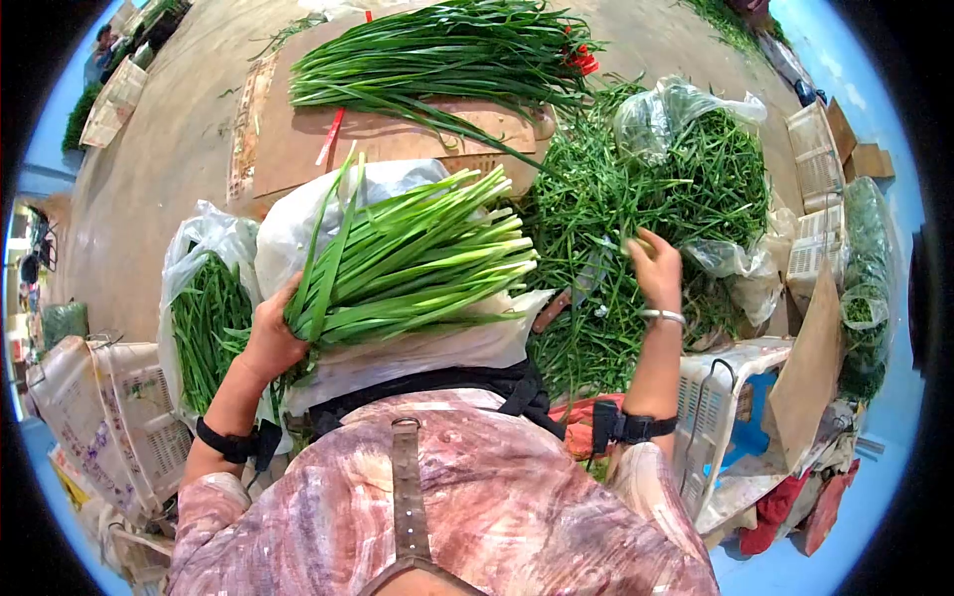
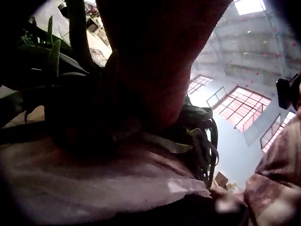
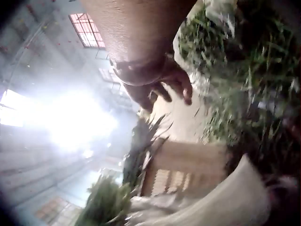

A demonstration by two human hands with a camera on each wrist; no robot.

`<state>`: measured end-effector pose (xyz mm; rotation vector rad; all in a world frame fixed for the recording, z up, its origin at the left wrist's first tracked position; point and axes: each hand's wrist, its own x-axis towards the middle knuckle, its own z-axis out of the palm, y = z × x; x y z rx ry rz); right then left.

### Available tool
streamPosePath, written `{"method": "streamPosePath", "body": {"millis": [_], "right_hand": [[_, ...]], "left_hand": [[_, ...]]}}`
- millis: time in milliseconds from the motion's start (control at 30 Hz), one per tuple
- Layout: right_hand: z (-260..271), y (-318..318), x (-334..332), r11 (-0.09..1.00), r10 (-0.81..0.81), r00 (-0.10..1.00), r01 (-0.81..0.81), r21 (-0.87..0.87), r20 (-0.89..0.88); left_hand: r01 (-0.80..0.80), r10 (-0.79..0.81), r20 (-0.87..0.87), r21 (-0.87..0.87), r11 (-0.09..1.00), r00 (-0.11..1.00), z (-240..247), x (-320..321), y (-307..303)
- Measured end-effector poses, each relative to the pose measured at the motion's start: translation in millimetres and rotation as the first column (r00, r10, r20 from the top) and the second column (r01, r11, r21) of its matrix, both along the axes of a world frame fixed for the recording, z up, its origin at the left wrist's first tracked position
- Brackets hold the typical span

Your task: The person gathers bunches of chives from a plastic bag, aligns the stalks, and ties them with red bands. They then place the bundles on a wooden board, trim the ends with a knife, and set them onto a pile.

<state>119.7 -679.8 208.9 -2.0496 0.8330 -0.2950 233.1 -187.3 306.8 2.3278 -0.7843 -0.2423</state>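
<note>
In the head view a thick bunch of green leafy stalks [image 1: 417, 258] lies across the lap on whitish plastic, pale ends to the right. My left hand [image 1: 275, 333] grips its leafy left end; in the left wrist view that hand is dark, with leaves [image 2: 54, 59] around it. My right hand [image 1: 654, 268] is raised over a heap of loose green trimmings [image 1: 596, 338], fingers loosely bent, holding nothing visible; the right wrist view shows its fingers [image 3: 187, 94] apart. A knife-like blade [image 1: 593, 268] with a brown handle [image 1: 553, 311] rests on the trimmings between bunch and right hand.
Ahead, a large pile of stalks [image 1: 437, 65] with red ties lies on a cardboard-topped crate [image 1: 288, 149]. A plastic bag of greens [image 1: 209, 318] stands at left. White crates [image 1: 139, 417] flank the lap, one [image 1: 711, 427] on the right. Plastic [image 1: 661, 119] partly covers the trimmings.
</note>
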Motion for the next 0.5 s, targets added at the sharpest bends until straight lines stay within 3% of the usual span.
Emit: {"method": "streamPosePath", "body": {"millis": [33, 67, 133, 200, 267, 333, 433, 467, 500], "right_hand": [[49.8, 48.4, 21.0, 0.903, 0.014, 0.997, -0.044, 0.427, 0.073], [58.1, 69.2, 40.2, 0.865, 0.157, 0.976, -0.209, 0.457, 0.149], [65.1, 99.6, 73.7, 0.793, 0.493, 0.846, -0.533, 0.295, 0.205], [73.6, 122.2, 96.5, 0.684, 0.658, 0.741, -0.662, 0.307, 0.135], [73.1, 126.0, 96.1, 0.704, 0.624, 0.749, -0.663, 0.255, 0.224], [96.1, 129.2, 89.0, 0.635, 0.583, 0.732, -0.681, 0.364, 0.353], [127.2, 127.8, 91.8, 0.703, 0.438, 0.765, -0.619, 0.351, 0.471], [123.0, 123.8, 101.8, 0.613, 0.322, 0.759, -0.623, 0.486, 0.566], [113.0, 120.4, 109.8, 0.645, 0.342, 0.807, -0.574, 0.504, 0.481]], "left_hand": [[0.006, -0.006, 0.003, 0.01, 1.0, 1.0, 1.5, 0.1, 0.8], [0.006, -0.005, -0.023, 0.015, 1.0, 1.0, 1.4, 0.6, 1.0], [0.008, -0.007, -0.049, 0.02, 1.0, 0.999, -1.2, 0.1, 1.8], [0.005, -0.005, -0.023, 0.0, 1.0, 1.0, -4.9, 0.9, 3.8], [-0.004, 0.004, -0.027, -0.013, 1.0, 1.0, -8.0, 2.0, 9.3], [-0.02, 0.019, -0.055, -0.015, 1.0, 0.998, -5.3, -3.1, 11.0], [-0.084, 0.004, -0.446, -0.158, 0.984, 0.895, 20.4, 0.8, -0.5], [-0.126, -0.007, -0.573, -0.193, 0.973, 0.82, 21.1, 4.1, 2.6], [-0.106, -0.002, -0.578, -0.153, 0.983, 0.816, 19.9, 4.3, 10.8]]}}
